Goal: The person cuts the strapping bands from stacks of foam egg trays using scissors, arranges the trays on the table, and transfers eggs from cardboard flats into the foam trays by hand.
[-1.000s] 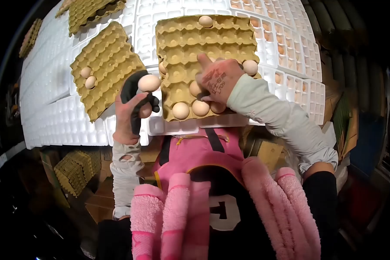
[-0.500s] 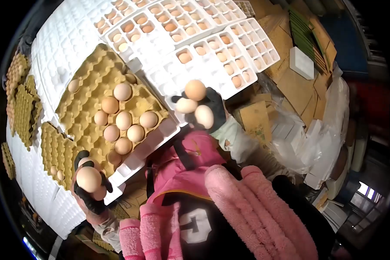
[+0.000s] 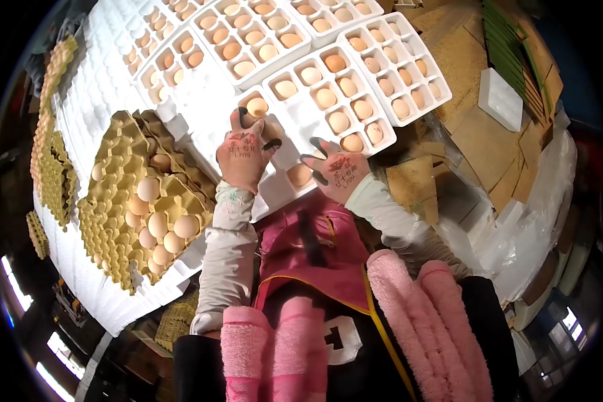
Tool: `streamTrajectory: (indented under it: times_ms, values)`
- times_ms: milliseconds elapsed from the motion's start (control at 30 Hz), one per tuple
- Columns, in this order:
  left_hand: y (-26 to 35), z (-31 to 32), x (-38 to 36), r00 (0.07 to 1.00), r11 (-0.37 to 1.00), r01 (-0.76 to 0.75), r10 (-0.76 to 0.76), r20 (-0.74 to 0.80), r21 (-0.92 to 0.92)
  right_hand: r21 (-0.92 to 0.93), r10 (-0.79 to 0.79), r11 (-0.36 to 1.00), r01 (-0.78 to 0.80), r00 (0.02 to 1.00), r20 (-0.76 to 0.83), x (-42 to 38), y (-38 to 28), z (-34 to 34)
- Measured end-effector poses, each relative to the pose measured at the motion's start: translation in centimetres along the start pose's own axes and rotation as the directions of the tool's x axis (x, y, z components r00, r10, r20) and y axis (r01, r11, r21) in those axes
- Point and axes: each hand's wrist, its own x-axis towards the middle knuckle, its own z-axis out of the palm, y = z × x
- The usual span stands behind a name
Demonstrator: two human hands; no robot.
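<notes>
My left hand, in a glove with dark fingertips, reaches palm down over the white foam egg tray. Its fingers are spread, and a fingertip is at an egg in a cell there. To the right, my right hand is over the near edge of the same tray, fingers apart. Beside those fingertips an egg sits in a near cell. Whatever lies under both palms is hidden. At left, a brown pulp egg tray carries several loose eggs on its right half.
More white trays with eggs stand at the back, one full tray at the right. Stacked white trays lie at left. Cardboard, a small white foam block and clear plastic wrap are at the right.
Both hands held eggs before, palms up. Now they are turned palm down over the white tray. My left hand has moved right, away from the brown tray; two more eggs show in the cells.
</notes>
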Motion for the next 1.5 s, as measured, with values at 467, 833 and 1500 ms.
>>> streamTrajectory:
  times_ms: [467, 833, 1500]
  values:
    - [4.1, 3.1, 5.1, 0.982, 0.927, -0.174, 0.138, -0.128, -0.332, 0.685, 0.427, 0.722, 0.098, 0.716, -0.552, 3.1, 1.4, 1.2]
    - [1.3, -0.8, -4.5, 0.851, 0.923, -0.360, 0.264, -0.454, -0.138, 0.915, 0.376, 0.256, 0.313, 0.840, -0.393, 2.9, -2.4, -4.1]
    - [-24.5, -14.0, -20.9, 0.874, 0.117, -0.157, -0.446, -0.193, -0.981, 0.890, -0.082, 0.426, -0.163, 0.973, 0.218, 8.5, -23.5, -10.0]
